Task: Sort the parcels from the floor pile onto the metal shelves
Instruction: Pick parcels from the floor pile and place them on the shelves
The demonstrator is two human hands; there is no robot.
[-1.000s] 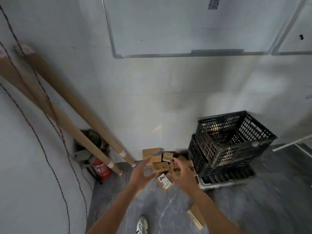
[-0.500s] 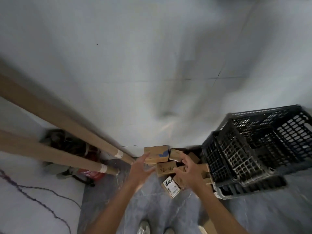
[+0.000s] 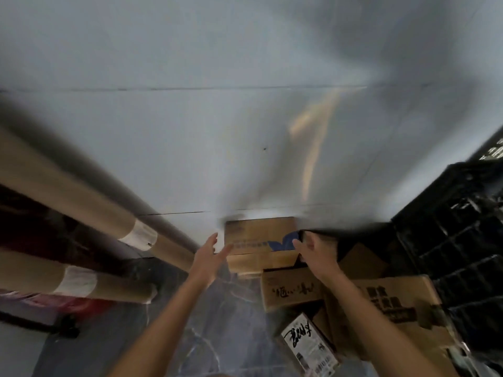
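The blue-marked parcel (image 3: pixel 255 236) lies crosswise between two empty, spread hands: left hand (image 3: pixel 208 258) just beside its left end, right hand (image 3: pixel 313 250) at its right end.

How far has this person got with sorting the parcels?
Nothing looks shelved; no shelves are in view. In hand: the left hand and right hand flank the brown cardboard box with a blue logo by the wall; grip unclear. Left: the brown box with black writing, the white-labelled packet and others on the floor.
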